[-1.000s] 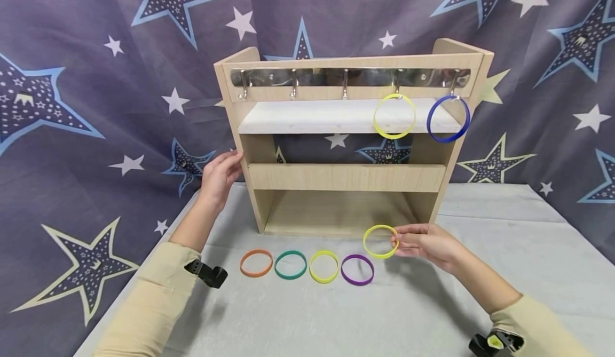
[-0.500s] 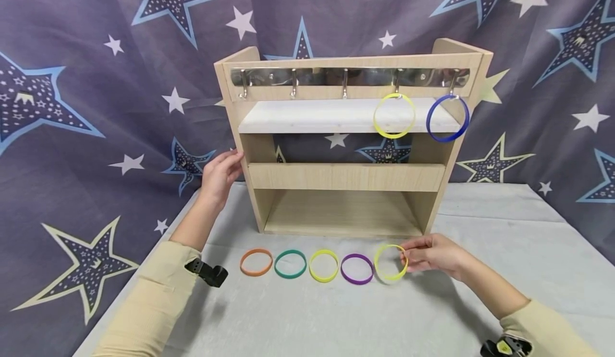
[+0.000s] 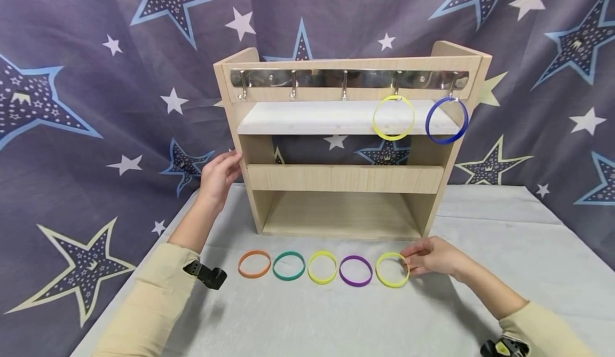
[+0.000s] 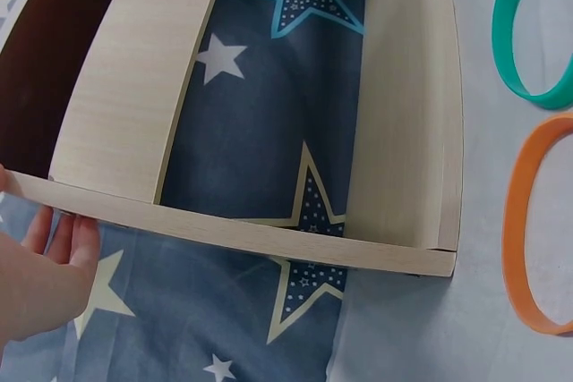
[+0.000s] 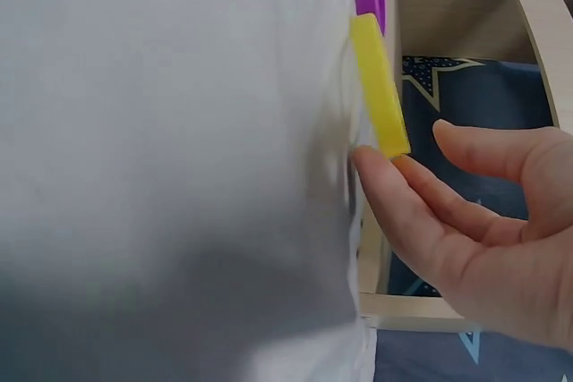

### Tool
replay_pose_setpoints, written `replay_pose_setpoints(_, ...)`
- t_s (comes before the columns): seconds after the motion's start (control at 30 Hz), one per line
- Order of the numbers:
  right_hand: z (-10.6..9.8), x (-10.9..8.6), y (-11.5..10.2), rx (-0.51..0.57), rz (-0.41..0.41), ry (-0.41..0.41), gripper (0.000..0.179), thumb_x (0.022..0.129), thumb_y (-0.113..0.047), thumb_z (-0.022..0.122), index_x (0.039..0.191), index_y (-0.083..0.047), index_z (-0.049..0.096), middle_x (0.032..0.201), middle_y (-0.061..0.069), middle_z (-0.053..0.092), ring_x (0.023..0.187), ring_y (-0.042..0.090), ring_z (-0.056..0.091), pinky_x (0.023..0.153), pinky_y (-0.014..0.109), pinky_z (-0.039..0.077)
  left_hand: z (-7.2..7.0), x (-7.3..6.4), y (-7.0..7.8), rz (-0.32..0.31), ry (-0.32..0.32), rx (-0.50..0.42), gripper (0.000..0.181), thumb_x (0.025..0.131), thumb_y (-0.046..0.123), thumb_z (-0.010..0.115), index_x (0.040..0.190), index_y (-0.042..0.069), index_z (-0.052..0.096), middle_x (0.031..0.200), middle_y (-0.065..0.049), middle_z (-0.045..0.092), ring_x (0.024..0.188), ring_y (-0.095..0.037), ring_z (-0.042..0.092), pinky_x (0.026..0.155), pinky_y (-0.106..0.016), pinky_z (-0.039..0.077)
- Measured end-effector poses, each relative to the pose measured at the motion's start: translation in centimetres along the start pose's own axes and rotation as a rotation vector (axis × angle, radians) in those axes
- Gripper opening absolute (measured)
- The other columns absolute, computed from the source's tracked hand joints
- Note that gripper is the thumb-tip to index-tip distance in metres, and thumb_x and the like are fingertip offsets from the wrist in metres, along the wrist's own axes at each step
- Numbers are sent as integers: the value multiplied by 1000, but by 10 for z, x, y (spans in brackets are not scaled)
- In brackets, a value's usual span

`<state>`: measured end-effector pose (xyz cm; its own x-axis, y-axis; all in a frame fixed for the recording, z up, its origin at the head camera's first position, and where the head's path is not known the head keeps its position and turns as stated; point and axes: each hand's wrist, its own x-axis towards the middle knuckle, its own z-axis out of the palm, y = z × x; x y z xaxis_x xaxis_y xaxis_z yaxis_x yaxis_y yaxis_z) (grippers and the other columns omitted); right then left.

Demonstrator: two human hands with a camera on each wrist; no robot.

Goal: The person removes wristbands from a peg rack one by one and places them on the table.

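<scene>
At the right end of a row of bands on the cloth, a yellow silicone wristband lies flat beside a purple one. My right hand is at its right rim, fingertips right at the edge; in the right wrist view the thumb stands apart from the yellow band. My left hand touches the left side of a small wooden shelf, several fingers against the outer side panel. From the two rightmost hooks of a metal hook rail hang a yellow wristband and a blue one.
Orange, green and another yellow wristband continue the row to the left. The shelf stands on a grey tablecloth, with a star-patterned curtain behind and to the sides. A white board forms its upper level.
My right hand has brought the yellow wristband down and slightly right, onto the cloth beside the purple one, and its thumb is now off the band. The left hand stays at the shelf's side.
</scene>
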<state>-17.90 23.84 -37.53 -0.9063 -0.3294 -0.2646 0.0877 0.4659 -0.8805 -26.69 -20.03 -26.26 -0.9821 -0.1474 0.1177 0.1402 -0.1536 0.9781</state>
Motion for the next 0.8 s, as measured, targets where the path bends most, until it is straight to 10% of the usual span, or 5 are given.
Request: replay_pose_setpoints(0.8, -37, -17, -43, -163, -157, 81, 45, 95, -20, 60, 127, 10, 54, 121, 26, 63, 92, 6, 67, 85, 30, 59, -2, 0, 0, 6, -12, -47, 5, 95, 17, 58, 98, 13, 59, 84, 11, 67, 85, -2, 62, 85, -11, 51)
